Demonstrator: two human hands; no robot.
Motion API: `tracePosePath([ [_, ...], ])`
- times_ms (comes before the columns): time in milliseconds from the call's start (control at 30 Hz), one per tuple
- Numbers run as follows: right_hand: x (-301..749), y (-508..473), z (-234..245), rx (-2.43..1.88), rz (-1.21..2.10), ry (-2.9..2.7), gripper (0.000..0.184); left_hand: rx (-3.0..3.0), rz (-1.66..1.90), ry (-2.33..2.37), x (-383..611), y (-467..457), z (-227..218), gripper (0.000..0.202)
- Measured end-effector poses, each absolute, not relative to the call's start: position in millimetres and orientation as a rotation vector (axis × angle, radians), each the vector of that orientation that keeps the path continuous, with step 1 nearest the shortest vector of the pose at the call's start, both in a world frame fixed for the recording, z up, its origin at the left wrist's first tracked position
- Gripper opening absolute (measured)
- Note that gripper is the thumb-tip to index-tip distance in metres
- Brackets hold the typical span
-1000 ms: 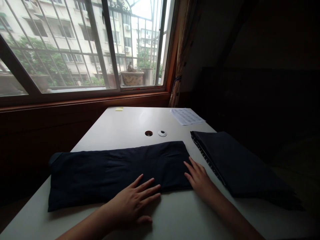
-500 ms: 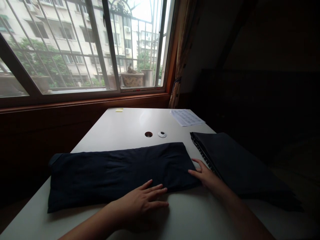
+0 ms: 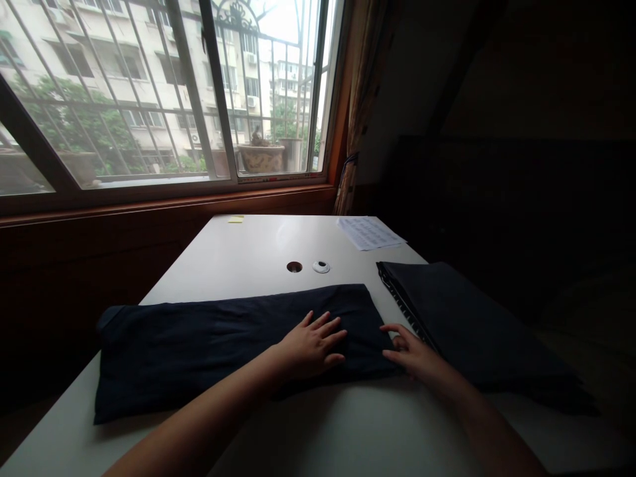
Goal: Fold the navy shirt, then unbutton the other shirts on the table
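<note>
A folded dark navy garment [image 3: 199, 344], perhaps trousers, lies lengthwise across the white table. My left hand [image 3: 313, 344] rests flat on the right part of it, fingers spread. At the garment's right end is my right hand [image 3: 415, 354], its thumb and index finger apart at the edge and its other fingers curled partly out of sight. Just right of that hand lies a second pile of dark folded cloth [image 3: 477, 324] with a black-and-white trimmed edge.
Sheets of printed paper [image 3: 370, 232] lie at the table's far right corner. A round cable hole [image 3: 295, 267] and its white cover [image 3: 320, 266] are mid-table. Yellow sticky notes [image 3: 236, 218] are at the far left edge. Behind stands a barred window [image 3: 163, 93].
My left hand has moved up from the garment's near edge onto its top. My right hand has shifted slightly right and down at the end edge. The garment looks nearly unmoved.
</note>
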State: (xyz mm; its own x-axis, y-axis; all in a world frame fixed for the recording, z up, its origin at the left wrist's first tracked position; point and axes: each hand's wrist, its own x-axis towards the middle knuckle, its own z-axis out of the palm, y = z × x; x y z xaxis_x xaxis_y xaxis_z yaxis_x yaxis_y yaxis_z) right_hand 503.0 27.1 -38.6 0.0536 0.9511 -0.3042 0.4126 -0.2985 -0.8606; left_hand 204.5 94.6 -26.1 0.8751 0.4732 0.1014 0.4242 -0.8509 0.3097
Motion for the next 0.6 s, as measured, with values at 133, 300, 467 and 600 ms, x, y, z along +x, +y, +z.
tracePosePath([
  [133,506,26,-43,-1.729,1.223,-1.328,0.062,2.833,0.328,0.456,226,74,-35,0.064],
  [300,506,27,-43,-1.655,1.24,-1.344,0.06,2.712,0.264,0.287,207,42,-20,0.07],
  [467,514,28,-30,-1.674,1.087,-1.249,0.051,2.604,0.238,0.389,154,42,17,0.059],
  [600,533,26,-9,-1.762,0.773,-1.119,0.044,2.763,0.305,0.839,88,63,26,0.053],
])
